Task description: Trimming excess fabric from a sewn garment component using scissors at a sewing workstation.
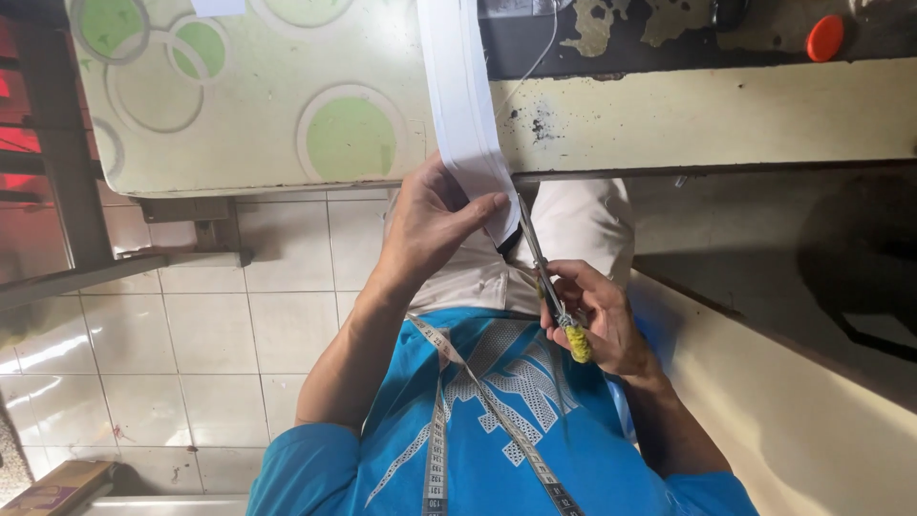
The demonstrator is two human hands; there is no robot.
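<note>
Scissors in the right hand, grip clamped round the yellow-wrapped handle, blades pointing up and away from that grip toward the white fabric strip. Can't really tell if the blades are apart or together, they look like one thin line from here. Left hand has its grip pinched on the lower end of the strip, thumb over the front of it, right beside the blade tips. Above that grip the strip runs up over the edge of the bench and off the top of the view. Left of the strip there's a cloth with green circles covering the bench. Below both grips, a measuring tape hangs over the person's blue shirt.
</note>
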